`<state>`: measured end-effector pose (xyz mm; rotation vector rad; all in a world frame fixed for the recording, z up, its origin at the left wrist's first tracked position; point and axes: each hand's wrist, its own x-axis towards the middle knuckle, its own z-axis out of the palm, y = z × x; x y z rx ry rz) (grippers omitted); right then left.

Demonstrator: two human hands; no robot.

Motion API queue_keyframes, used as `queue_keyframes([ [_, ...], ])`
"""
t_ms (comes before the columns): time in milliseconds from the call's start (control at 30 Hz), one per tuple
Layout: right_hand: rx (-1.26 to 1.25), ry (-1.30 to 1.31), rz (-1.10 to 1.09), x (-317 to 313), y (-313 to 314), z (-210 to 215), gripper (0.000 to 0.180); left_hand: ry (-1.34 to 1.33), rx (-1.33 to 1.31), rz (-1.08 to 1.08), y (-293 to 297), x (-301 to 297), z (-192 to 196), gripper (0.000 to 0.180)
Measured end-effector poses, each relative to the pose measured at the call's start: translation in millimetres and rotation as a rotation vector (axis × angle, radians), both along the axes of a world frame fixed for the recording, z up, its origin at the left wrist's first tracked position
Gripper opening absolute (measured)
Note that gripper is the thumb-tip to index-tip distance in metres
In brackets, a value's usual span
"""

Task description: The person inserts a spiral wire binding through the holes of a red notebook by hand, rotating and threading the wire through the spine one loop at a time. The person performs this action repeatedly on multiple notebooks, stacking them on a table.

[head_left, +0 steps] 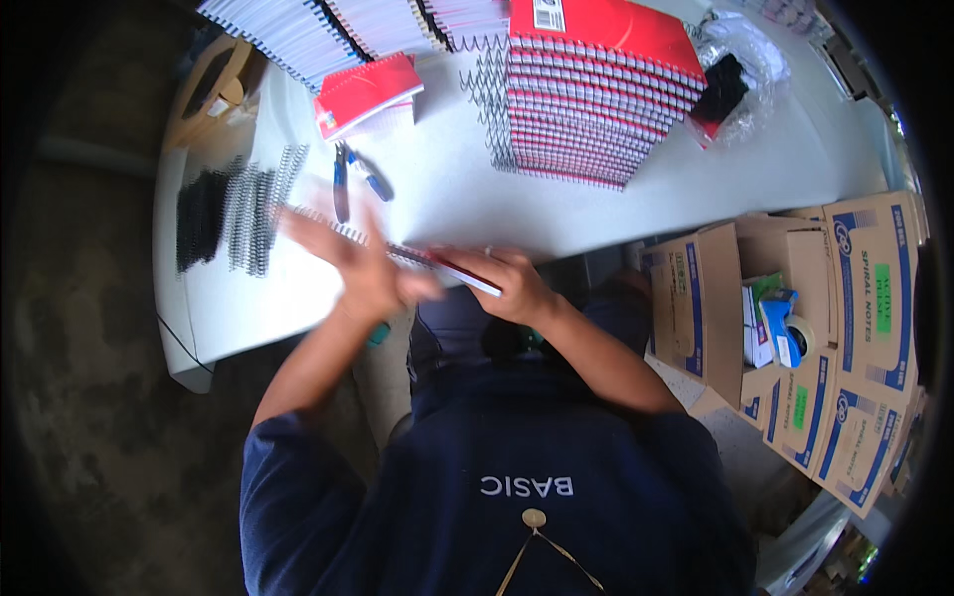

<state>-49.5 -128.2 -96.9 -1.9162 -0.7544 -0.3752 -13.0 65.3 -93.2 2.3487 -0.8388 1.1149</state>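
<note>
Clearly right hand [512, 283] grips notebook [437, 263]; left hand [348, 263] splayed, blurred.

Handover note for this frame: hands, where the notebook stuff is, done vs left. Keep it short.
Left hand: blurred, open, over the notebook at the table's near edge.
Right hand: grip on that notebook's right end.
Pliers lie just behind; loose wire coils at left.
Done: tall stack of bound red notebooks.
Left: whether this notebook's coil is finished, cannot tell.
</note>
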Motion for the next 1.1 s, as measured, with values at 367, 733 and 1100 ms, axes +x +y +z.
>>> queue_keyframes([
  [367,0.17,-0.083,0.078,6.3,10.7,-16.9,0.05,-0.063,0.187,-0.054,-19.5,6.3,-6.3,0.109],
  [733,0.116,0.184,0.137,18.5,6.8,-34.0,0.04,0.46,0.111,-0.349,-33.7,-17.7,-19.2,0.083],
  [1100,0.412,0.229,-0.066,31.2,12.1,-18.8,0.018,0.426,0.327,-0.307,-54.0,5.5,89.3,0.016],
])
